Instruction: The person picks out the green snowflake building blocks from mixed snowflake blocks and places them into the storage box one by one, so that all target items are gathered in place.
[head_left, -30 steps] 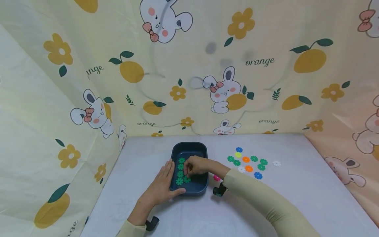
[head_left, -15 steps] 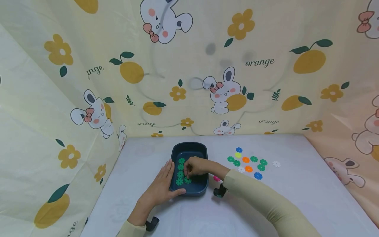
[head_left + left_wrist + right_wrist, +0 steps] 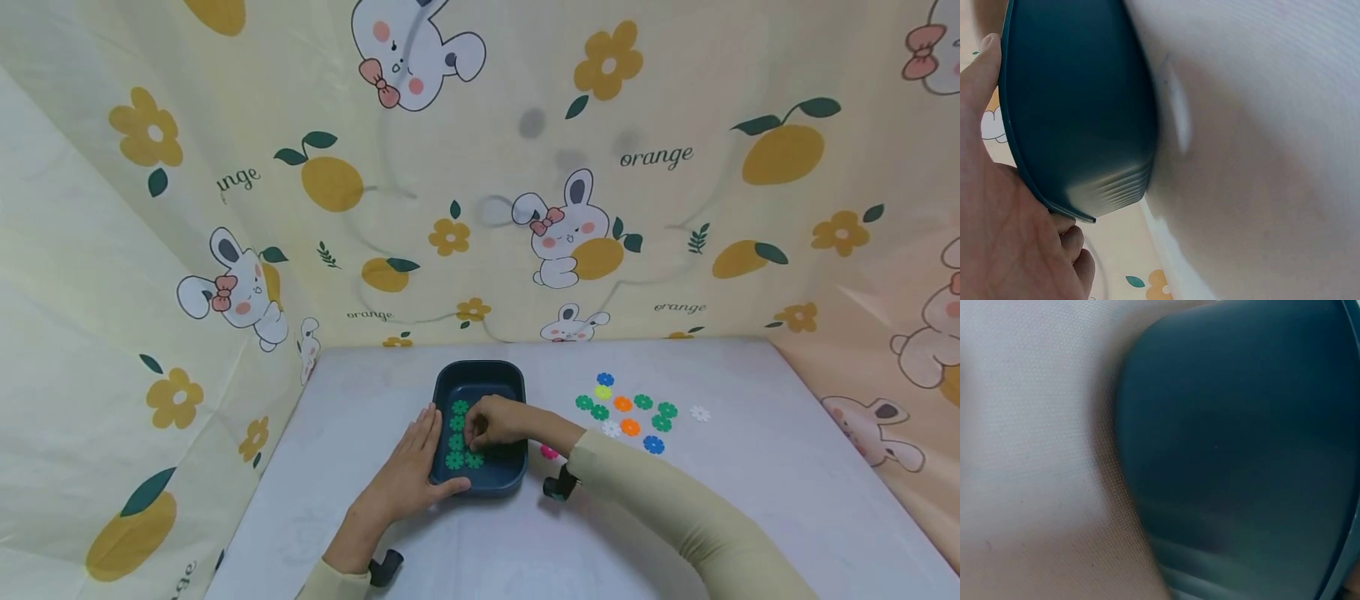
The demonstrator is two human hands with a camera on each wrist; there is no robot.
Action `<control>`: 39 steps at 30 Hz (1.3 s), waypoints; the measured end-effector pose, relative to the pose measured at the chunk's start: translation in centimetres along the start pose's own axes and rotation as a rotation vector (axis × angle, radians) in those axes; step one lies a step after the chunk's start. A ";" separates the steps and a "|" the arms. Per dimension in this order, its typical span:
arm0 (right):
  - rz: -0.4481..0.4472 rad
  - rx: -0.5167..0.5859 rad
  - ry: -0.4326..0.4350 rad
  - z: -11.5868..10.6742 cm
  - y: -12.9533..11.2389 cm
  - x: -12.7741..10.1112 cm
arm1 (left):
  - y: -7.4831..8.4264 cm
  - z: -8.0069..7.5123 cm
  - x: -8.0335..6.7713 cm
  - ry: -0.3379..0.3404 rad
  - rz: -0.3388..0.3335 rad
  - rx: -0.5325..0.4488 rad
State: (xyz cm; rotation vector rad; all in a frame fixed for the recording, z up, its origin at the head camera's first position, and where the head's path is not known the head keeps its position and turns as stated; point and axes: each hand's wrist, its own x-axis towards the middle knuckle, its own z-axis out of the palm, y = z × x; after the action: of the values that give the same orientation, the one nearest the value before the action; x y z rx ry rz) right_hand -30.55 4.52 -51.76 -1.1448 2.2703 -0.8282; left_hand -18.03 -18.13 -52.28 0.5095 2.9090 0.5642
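**Two hands at the dark blue tray, green flower discs inside**

Two hands are what I have on my screens, both at the dark blue tray (image 3: 480,379), which sits on the desk (image 3: 750,500) near the middle of its far edge. My left hand (image 3: 408,475) lies flat along the tray's left wall, fingers straight and together, thumb tucked against the near corner; the left wrist view shows the palm (image 3: 997,237) pressed to the tray's outer side (image 3: 1079,112). My right hand (image 3: 495,421) reaches into the tray from the right, fingers curled down over the green flower discs (image 3: 456,442) lying in a short row along the tray's left side. Whether the fingertips pinch a disc I cannot tell; they hide their own contact. The right wrist view shows only the tray wall (image 3: 1241,456), blurred, and the desk cloth.

Towards the right half of the desk lies a loose cluster of discs (image 3: 630,412), green, orange, blue, yellow and white, well apart from the tray. A pink disc (image 3: 549,452) peeks out just beside my right wrist.
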 end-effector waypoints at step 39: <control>0.199 -0.032 0.471 -7.2 7.1 -12.8 | 0.1 0.3 0.0 0.014 -0.017 -0.006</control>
State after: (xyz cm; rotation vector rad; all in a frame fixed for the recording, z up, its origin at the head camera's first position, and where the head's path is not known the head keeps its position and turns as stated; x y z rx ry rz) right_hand -32.03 20.62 -49.80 -0.7743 2.7291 -1.0706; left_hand -17.97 -17.94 -52.48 0.4815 2.9216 0.5758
